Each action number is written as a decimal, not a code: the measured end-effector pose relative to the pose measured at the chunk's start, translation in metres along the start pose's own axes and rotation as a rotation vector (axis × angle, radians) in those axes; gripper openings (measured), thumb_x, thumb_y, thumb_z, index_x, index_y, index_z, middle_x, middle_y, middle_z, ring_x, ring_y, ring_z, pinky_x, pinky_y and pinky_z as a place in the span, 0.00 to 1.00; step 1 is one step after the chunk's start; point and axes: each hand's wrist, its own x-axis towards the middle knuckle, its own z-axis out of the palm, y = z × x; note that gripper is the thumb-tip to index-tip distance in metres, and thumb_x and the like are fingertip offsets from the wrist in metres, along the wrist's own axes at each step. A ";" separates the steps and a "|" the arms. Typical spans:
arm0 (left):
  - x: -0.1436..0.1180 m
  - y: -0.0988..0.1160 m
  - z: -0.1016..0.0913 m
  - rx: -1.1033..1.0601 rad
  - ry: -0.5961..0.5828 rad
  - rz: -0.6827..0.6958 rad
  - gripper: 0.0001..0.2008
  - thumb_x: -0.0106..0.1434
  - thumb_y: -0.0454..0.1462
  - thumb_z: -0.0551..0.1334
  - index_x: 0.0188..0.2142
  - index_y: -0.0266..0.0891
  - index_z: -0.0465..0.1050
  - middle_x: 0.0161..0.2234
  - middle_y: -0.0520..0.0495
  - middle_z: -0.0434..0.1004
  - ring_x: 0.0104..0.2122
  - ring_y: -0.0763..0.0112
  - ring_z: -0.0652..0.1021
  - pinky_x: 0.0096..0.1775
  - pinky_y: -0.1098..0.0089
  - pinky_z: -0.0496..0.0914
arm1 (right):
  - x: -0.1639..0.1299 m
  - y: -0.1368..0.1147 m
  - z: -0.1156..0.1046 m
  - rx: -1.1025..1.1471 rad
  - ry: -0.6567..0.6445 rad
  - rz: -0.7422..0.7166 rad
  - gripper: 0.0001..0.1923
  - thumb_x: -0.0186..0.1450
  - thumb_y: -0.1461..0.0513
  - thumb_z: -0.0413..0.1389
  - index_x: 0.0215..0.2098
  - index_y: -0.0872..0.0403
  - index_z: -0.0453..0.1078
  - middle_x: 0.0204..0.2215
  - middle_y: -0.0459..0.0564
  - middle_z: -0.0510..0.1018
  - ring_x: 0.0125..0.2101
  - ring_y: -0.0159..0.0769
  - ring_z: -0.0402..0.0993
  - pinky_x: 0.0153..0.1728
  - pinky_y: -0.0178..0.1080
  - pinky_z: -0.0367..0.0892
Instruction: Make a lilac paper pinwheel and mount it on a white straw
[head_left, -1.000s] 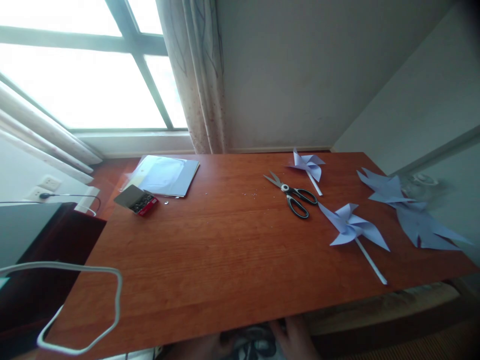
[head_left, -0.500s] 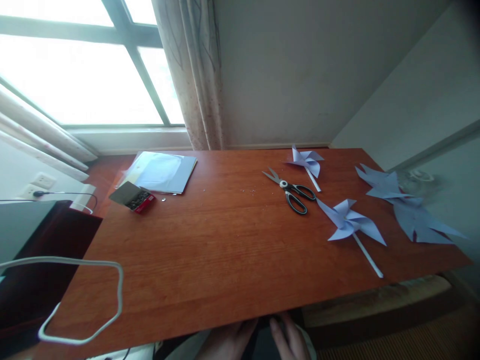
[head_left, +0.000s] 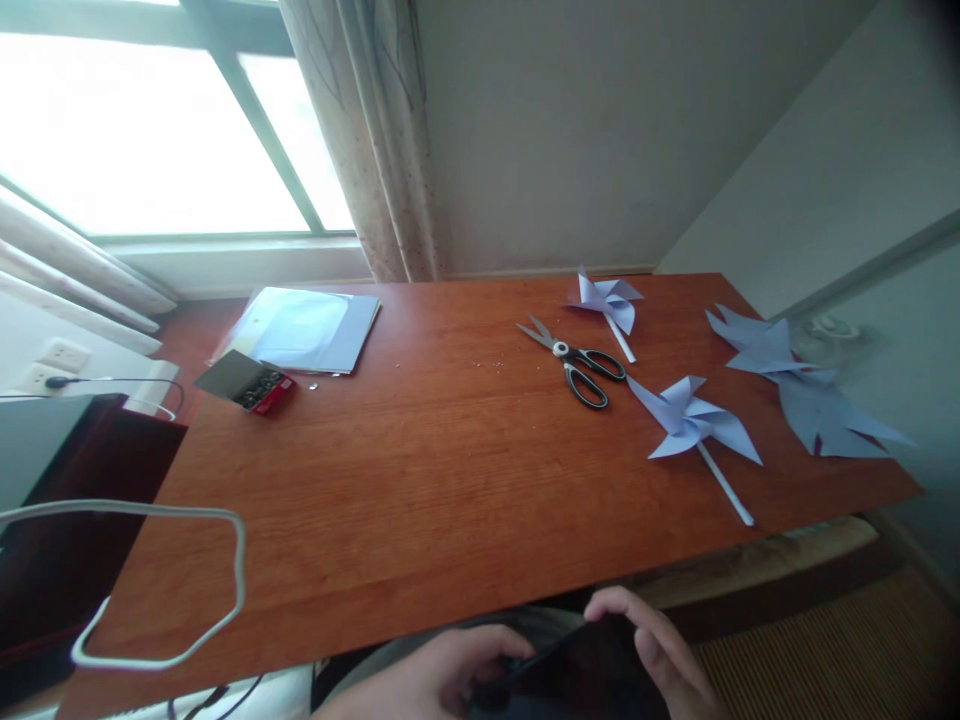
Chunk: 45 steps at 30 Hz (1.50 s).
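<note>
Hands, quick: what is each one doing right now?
Left hand: curled around a dark flat object below the table edge.
Right hand: fingers bent over the same object.

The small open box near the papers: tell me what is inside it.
The small box holds a heap of small dark pieces against its red tray; they are too small to identify. Its grey lid covers the far part.

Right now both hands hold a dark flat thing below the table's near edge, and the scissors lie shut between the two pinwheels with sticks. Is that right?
Not quite. In the head view the scissors lie with blades open, not shut. The left hand and right hand do hold the dark flat thing below the table.
</note>
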 end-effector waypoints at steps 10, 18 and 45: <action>0.012 -0.017 0.009 -0.441 -0.012 0.041 0.31 0.56 0.31 0.71 0.60 0.42 0.70 0.53 0.44 0.79 0.52 0.60 0.79 0.49 0.70 0.70 | 0.023 0.011 0.004 0.175 0.002 0.031 0.35 0.71 0.39 0.36 0.57 0.46 0.75 0.58 0.53 0.78 0.59 0.50 0.73 0.60 0.52 0.68; 0.013 -0.010 0.010 -0.483 0.004 0.054 0.36 0.54 0.43 0.75 0.60 0.40 0.69 0.49 0.42 0.80 0.55 0.52 0.77 0.58 0.59 0.67 | 0.031 -0.012 0.002 0.350 -0.015 0.029 0.39 0.69 0.36 0.38 0.60 0.49 0.73 0.59 0.55 0.76 0.58 0.51 0.74 0.55 0.48 0.72; 0.016 -0.017 0.009 -0.430 0.080 -0.013 0.40 0.49 0.36 0.74 0.62 0.38 0.66 0.45 0.42 0.78 0.32 0.73 0.75 0.25 0.81 0.67 | 0.029 -0.036 0.004 0.428 0.074 0.062 0.33 0.69 0.38 0.44 0.54 0.47 0.76 0.56 0.52 0.80 0.56 0.50 0.75 0.58 0.46 0.69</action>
